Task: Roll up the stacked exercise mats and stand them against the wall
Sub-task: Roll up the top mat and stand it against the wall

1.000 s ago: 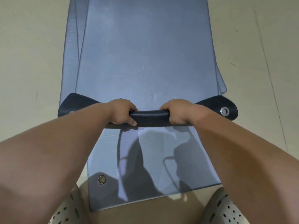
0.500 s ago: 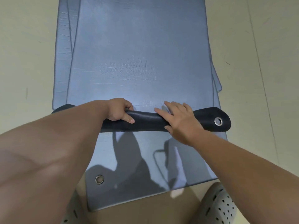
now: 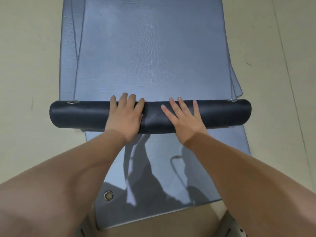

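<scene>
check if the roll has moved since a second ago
Yes. The roll has moved forward: more of the lower mat now shows between it and that mat's near grommet.

We can't read any text, logo or number anywhere, not on the mat roll under our left hand and right hand.

A person's left grip and right grip press palm-down, side by side, on the dark roll of the top exercise mat, which lies on stacked grey-blue mats on a pale floor. A metal eyelet marks the lower mat's near corner.
</scene>
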A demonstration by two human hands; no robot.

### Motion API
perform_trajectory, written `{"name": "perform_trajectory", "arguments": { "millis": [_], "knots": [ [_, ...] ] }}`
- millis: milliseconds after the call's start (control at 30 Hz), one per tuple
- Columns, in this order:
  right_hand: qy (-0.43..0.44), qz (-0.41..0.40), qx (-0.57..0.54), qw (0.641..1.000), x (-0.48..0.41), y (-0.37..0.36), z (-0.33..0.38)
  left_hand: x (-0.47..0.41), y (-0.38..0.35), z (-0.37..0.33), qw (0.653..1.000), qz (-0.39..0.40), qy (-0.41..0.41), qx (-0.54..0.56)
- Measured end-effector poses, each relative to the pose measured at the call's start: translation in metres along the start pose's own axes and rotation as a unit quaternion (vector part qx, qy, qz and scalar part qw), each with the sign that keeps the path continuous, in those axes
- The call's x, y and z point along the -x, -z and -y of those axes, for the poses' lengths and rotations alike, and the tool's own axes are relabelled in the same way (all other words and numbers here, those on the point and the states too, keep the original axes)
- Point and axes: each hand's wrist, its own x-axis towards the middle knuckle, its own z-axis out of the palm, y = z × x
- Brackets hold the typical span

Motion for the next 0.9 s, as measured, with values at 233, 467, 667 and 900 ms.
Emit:
{"name": "perform_trajectory", "arguments": {
  "millis": [233,467,667,900],
  "knots": [
    [0.033,0.058,-0.052,0.996,-0.028,0.017,-0.022,0.045,-0.023,-0.032,0.998,0.061,-0.016,0.010],
    [-0.014,0.008,-0.039,0.999,-0.017,0.017,-0.022,-0.004,0.004,-0.024,0.992,0.126,-0.001,0.011],
    [-0.092,0.028,-0.002,0.995,-0.028,0.016,-0.004,-0.019,0.016,-0.018,0.991,0.122,0.006,0.055],
    [-0.071,0.058,-0.067,0.994,-0.031,0.038,-0.020,0.003,0.021,-0.011,0.999,0.036,-0.031,0.023]
  ]
}}
